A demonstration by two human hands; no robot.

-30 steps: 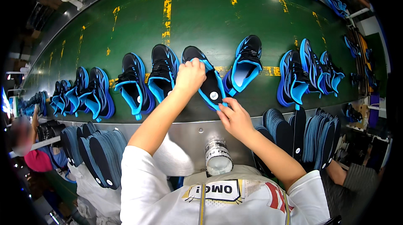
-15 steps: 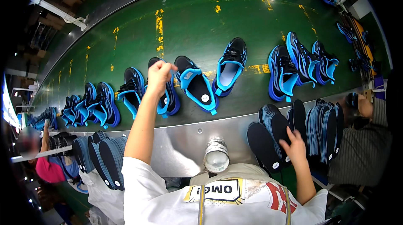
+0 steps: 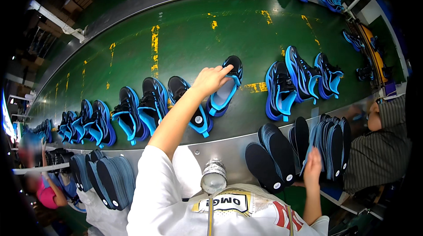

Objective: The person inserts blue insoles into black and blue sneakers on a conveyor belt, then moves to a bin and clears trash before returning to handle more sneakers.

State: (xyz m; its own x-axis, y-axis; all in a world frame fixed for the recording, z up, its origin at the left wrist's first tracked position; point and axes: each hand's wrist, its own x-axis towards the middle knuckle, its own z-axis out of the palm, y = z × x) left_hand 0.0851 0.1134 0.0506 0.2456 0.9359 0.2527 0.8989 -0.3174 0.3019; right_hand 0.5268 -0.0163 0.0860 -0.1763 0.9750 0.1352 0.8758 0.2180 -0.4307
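dark insole (image 3: 198, 116) already in black shoe (image 3: 177, 86); pale-lined shoe (image 3: 224, 93) without, our left hand (image 3: 210, 79) there, grip unclear; right hand (image 3: 313, 167) pinching blue insole (image 3: 312, 140).

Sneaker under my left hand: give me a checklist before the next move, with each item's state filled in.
1. Left hand at the sneaker: ok, fingers at its tongue area.
2. Sneaker's opening visible: ok, pale lining shows inside.
3. Insole in the right hand: ok, held edge-on to the camera.
4. Insole at the sneaker: not ok, it is well to the right, beside the insole stack.
5. Insole's size right for the sneaker: cannot tell.
6. Neighboring sneaker on the left fitted: ok, a round white sticker shows inside.
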